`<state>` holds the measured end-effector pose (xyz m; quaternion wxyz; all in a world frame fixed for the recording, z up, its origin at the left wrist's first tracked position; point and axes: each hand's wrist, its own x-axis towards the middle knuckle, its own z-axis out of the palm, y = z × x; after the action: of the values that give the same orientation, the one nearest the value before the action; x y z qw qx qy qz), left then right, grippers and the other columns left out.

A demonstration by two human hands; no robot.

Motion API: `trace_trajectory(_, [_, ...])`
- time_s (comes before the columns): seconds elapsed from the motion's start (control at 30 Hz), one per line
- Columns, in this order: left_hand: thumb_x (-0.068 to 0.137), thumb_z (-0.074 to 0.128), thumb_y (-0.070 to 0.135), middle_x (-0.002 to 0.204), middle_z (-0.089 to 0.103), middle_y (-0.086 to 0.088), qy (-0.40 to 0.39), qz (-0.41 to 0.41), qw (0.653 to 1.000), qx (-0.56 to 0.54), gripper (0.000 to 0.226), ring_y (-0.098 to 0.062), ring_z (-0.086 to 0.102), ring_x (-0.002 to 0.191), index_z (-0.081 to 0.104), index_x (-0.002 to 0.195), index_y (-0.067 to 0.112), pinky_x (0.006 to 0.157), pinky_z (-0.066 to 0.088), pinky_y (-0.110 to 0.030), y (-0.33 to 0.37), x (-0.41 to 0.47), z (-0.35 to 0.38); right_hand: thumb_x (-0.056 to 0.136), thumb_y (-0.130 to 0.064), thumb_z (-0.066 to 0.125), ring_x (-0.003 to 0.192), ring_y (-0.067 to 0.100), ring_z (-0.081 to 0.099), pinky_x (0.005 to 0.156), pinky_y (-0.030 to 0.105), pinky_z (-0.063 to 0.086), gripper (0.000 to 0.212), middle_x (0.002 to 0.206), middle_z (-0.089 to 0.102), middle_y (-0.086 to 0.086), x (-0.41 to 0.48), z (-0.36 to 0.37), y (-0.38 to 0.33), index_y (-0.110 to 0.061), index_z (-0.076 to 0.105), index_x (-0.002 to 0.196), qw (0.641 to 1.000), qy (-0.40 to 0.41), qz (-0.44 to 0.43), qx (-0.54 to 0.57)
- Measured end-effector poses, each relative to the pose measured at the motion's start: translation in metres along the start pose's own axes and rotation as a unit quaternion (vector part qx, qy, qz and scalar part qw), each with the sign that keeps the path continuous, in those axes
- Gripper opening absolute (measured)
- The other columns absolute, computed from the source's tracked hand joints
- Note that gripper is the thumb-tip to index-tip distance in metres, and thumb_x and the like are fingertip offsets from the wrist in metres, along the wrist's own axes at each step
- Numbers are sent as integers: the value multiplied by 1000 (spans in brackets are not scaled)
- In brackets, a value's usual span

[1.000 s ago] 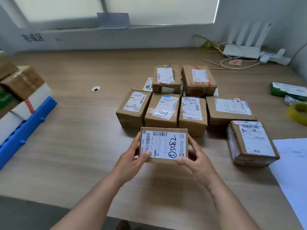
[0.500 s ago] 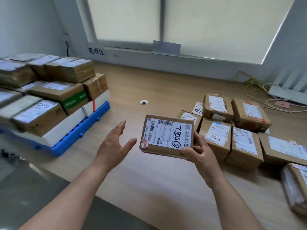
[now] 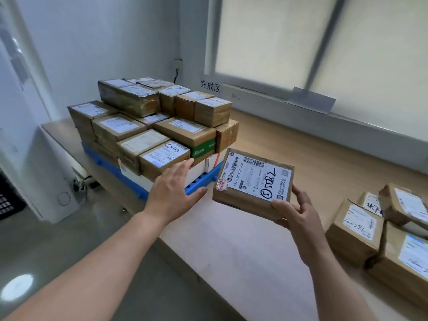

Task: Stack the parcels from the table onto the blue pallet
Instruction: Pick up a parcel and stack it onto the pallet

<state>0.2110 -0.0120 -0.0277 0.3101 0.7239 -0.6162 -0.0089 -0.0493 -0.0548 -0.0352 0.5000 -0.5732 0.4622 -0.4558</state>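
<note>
Held parcel (image 3: 234, 200): brown cardboard, matt, scuffed at the edges; it carried a white paper label (image 3: 257, 179) with a slight sheen. Blue pallet (image 3: 209, 178): moulded plastic, smooth. Stacked parcels (image 3: 183, 133): brown matt cardboard; the taped parcel (image 3: 129, 100) on top was wrapped in glossy clear film. Table (image 3: 301, 149): pale wood-grain surface, smooth and matt. Floor (image 3: 58, 246): grey, smooth, faintly reflective.
</note>
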Motion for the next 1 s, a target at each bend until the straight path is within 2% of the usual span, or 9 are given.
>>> trace_trajectory(0.13, [86, 56, 55, 150, 35, 1, 16, -14, 1000, 22, 77, -15, 31, 137, 25, 148, 22, 111, 29, -37, -36, 12, -25, 78, -22, 73, 82, 9, 70, 83, 42, 55, 68, 87, 74, -15, 19, 43, -9, -26, 44, 140, 1000, -18, -6, 14])
trace_trajectory(0.27, [86, 57, 55, 152, 32, 2, 38, -27, 998, 37, 79, -16, 28, 139, 21, 149, 24, 111, 26, -38, -64, 32, -39, 73, -30, 70, 83, 8, 68, 81, 39, 55, 72, 88, 72, -19, 45, 77, -17, -26, 45, 140, 999, -36, -15, 14])
trace_trajectory(0.37, [87, 56, 55, 151, 33, 0, 52, -35, 997, 54, 78, -17, 30, 138, 22, 149, 23, 111, 26, -37, -82, 50, -45, 78, -25, 71, 84, 7, 66, 85, 42, 55, 68, 80, 67, -29, 68, 99, -22, -23, 44, 141, 999, -41, -17, 17])
trace_trajectory(0.53, [86, 55, 56, 152, 32, 1, 52, -33, 995, 80, 79, -16, 28, 140, 21, 149, 23, 112, 24, -36, -117, 89, -49, 82, -24, 71, 96, 13, 64, 83, 41, 55, 65, 103, 68, -9, 112, 134, -24, -28, 44, 141, 998, -44, -17, 32])
trace_trajectory(0.67, [86, 52, 60, 152, 32, 1, 47, -24, 993, 106, 80, -16, 28, 140, 21, 149, 23, 113, 25, -37, -140, 130, -54, 69, -35, 70, 89, 7, 66, 74, 33, 57, 74, 100, 69, -12, 150, 162, -30, -29, 46, 139, 997, -44, -26, 51])
trace_trajectory(0.8, [87, 53, 58, 152, 31, 2, 43, -9, 992, 121, 79, -16, 28, 140, 21, 149, 24, 112, 25, -35, -155, 172, -58, 75, -26, 75, 91, 9, 66, 65, 26, 59, 71, 111, 68, -5, 186, 187, -35, -26, 46, 139, 995, -43, -26, 83])
trace_trajectory(0.9, [88, 54, 56, 153, 30, 2, 38, 3, 991, 130, 78, -16, 27, 140, 20, 150, 23, 113, 24, -36, -168, 200, -61, 86, -17, 67, 90, 10, 67, 60, 23, 57, 57, 111, 67, -4, 211, 205, -39, -23, 46, 139, 994, -42, -24, 95])
trace_trajectory(1.0, [88, 52, 57, 153, 30, 1, 35, 14, 989, 143, 78, -17, 27, 140, 20, 150, 22, 114, 24, -37, -179, 222, -64, 86, -19, 67, 91, 14, 68, 61, 26, 58, 59, 113, 67, 0, 230, 222, -41, -22, 44, 141, 994, -49, -11, 98])
